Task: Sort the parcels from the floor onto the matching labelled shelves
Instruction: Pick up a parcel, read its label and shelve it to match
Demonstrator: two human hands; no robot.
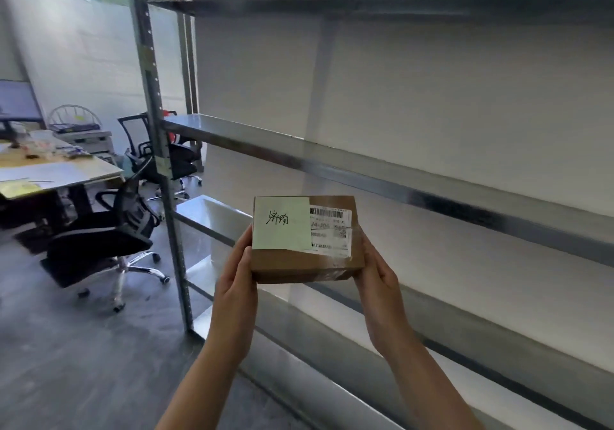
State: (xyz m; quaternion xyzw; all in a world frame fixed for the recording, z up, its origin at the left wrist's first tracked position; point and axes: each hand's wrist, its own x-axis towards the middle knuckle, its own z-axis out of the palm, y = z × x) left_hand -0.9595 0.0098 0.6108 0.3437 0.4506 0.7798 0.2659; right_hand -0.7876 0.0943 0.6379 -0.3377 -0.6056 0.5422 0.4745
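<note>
Head view: parcel [305, 240] between both hands

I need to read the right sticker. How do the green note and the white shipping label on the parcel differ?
The green note is plain with handwritten black characters; the white shipping label is printed with barcodes. The green note overlaps the white shipping label's left edge. Clear tape crosses the label, not the note. Both sit on the parcel's top face.

Two bare forearms enter from the near edge, left and right. No sleeves reach the visible part of either arm. Left hand [236, 285] and right hand [378, 280]: no gloves, rings, watch or wristband on the parts that show.
</note>
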